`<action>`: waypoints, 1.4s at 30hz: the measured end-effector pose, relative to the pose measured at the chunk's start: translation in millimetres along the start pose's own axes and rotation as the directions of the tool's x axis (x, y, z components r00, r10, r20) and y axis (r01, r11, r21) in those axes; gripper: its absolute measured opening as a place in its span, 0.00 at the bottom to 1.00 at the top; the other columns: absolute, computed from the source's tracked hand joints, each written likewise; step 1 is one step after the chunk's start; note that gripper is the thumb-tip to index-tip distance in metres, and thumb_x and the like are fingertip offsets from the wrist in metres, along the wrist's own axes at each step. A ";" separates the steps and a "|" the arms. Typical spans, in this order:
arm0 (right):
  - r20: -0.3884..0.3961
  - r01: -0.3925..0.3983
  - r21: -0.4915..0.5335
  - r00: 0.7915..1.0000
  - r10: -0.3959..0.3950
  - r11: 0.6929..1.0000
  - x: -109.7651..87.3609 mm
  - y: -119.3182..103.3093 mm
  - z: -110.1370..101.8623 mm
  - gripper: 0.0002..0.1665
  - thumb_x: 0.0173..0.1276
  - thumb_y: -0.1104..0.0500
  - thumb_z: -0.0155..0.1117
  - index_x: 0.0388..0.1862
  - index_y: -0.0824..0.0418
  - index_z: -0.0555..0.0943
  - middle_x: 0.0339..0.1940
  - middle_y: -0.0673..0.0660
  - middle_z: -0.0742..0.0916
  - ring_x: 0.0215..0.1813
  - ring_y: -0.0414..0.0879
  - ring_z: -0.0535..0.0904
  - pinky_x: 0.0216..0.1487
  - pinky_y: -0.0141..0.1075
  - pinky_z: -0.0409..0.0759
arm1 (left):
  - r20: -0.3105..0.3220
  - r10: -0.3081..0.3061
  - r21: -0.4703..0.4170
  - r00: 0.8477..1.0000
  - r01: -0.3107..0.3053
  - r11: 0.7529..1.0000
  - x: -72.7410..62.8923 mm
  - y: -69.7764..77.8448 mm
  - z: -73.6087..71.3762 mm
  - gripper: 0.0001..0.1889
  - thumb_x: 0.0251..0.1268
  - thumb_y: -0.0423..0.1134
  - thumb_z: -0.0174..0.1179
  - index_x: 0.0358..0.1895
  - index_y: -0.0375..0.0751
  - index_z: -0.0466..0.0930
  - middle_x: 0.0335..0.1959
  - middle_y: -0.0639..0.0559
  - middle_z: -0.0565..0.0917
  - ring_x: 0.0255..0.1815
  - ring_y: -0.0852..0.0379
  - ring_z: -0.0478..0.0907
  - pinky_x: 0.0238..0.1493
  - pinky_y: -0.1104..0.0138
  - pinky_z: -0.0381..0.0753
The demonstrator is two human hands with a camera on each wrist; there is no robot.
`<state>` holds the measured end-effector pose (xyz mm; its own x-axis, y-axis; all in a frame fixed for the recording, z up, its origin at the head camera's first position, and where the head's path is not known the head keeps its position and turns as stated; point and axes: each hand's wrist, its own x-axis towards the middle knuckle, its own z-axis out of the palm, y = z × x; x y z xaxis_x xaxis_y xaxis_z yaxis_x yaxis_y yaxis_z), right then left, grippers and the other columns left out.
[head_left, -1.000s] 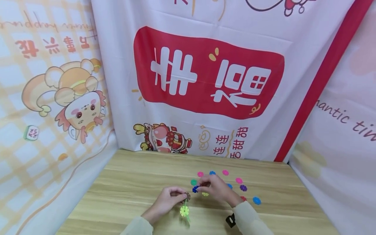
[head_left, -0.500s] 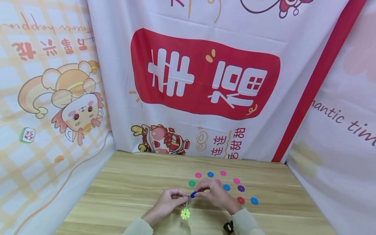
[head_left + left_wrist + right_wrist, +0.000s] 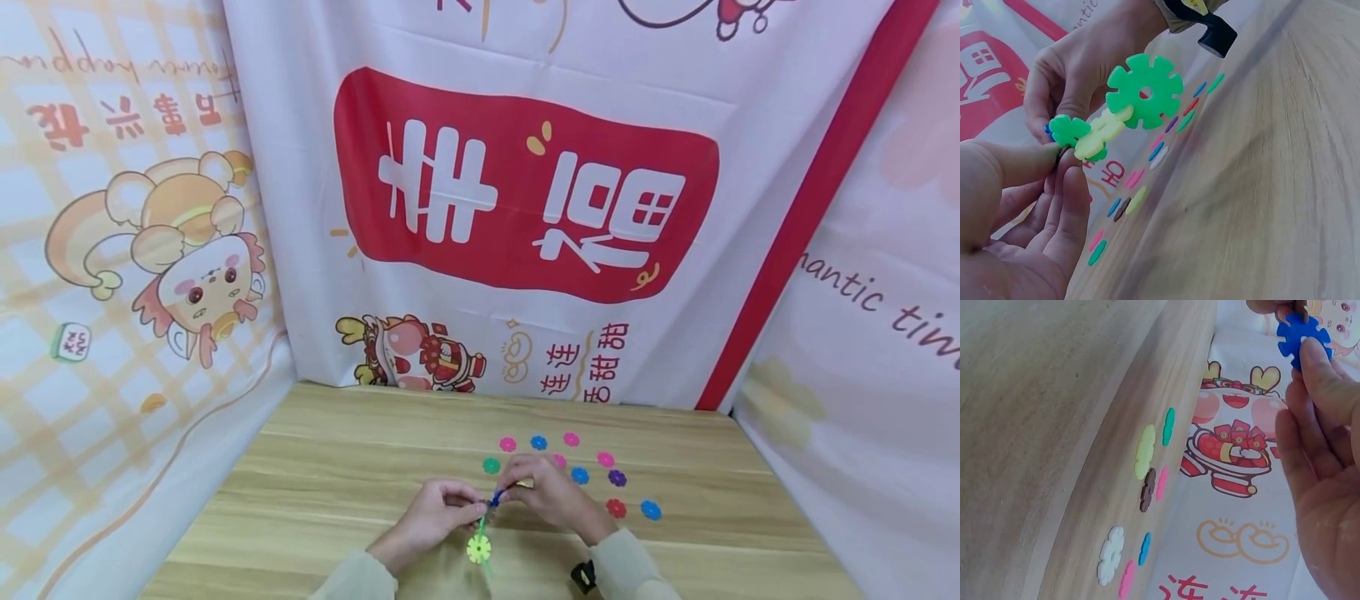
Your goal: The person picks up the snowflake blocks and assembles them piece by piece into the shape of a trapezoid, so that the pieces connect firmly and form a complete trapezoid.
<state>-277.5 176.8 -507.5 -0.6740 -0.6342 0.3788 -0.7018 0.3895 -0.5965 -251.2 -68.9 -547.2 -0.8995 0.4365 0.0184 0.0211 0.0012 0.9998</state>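
Observation:
My left hand (image 3: 435, 518) pinches a brown notched snowflake disc (image 3: 1300, 311) between thumb and fingers. Linked to it is a short chain: a small-looking green disc (image 3: 1067, 129), a yellow disc (image 3: 1099, 136) and a larger-looking green disc (image 3: 1124, 87), sticking out past the fingertips. With thumb and fingers my right hand (image 3: 551, 496) holds a dark blue snowflake disc (image 3: 1297, 330). The blue disc's edge meets the brown one, and both hands' fingertips are close together above the table. Fingers partly hide the brown disc.
Loose snowflake discs lie on the wooden table (image 3: 315, 483) beyond and right of the hands, among them green (image 3: 491, 466), pink (image 3: 507, 444), purple (image 3: 617, 477), red (image 3: 616, 507) and blue (image 3: 651, 510). White (image 3: 1110, 556) and yellow discs (image 3: 1145, 452) lie there too. Printed cloths (image 3: 300, 250) enclose the table.
My right hand has brought the blue disc down and left, from apart to against the brown disc. The blue disc has turned edge-on in the head view. My left hand keeps its hold.

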 end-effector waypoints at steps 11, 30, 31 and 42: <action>-0.009 0.127 -0.103 0.992 -0.128 0.987 1.8 -3.2 5.0 0.07 0.65 0.66 0.77 0.38 0.54 0.92 0.39 0.46 0.91 0.44 0.33 0.86 0.48 0.26 0.87 | -0.052 -0.003 0.037 0.999 0.005 0.999 -2.2 -0.7 2.7 0.11 0.68 0.33 0.71 0.47 0.29 0.87 0.38 0.48 0.91 0.36 0.60 0.86 0.42 0.71 0.89; 0.199 -0.025 -0.116 0.979 0.048 0.993 19.2 1.9 -5.6 0.07 0.69 0.62 0.75 0.44 0.53 0.91 0.43 0.46 0.92 0.45 0.32 0.86 0.50 0.32 0.89 | 0.111 -0.100 0.054 0.989 0.094 0.994 -0.6 1.2 -9.9 0.20 0.73 0.44 0.69 0.58 0.33 0.84 0.49 0.44 0.90 0.46 0.57 0.85 0.50 0.66 0.87; 0.192 -0.056 -0.135 0.978 0.081 0.989 22.3 5.3 -6.2 0.07 0.69 0.62 0.75 0.44 0.54 0.91 0.42 0.47 0.92 0.44 0.33 0.86 0.48 0.31 0.89 | 0.105 -0.105 0.045 0.989 0.101 0.994 -0.8 1.4 -10.3 0.20 0.72 0.44 0.69 0.58 0.33 0.84 0.49 0.45 0.89 0.46 0.57 0.85 0.50 0.65 0.88; 0.101 -0.260 -0.210 0.953 0.285 0.942 53.1 44.4 4.4 0.18 0.66 0.62 0.78 0.53 0.65 0.88 0.48 0.59 0.92 0.49 0.49 0.88 0.53 0.38 0.89 | 0.066 -0.096 0.067 0.993 0.092 0.993 -2.2 2.6 -7.3 0.23 0.70 0.45 0.71 0.59 0.31 0.83 0.50 0.46 0.90 0.47 0.57 0.85 0.48 0.69 0.87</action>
<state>-343.5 157.5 -517.0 -0.8194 -0.5606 0.1194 -0.5346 0.6724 -0.5120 -252.4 -76.5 -544.5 -0.8666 0.4927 -0.0787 -0.0324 0.1018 0.9943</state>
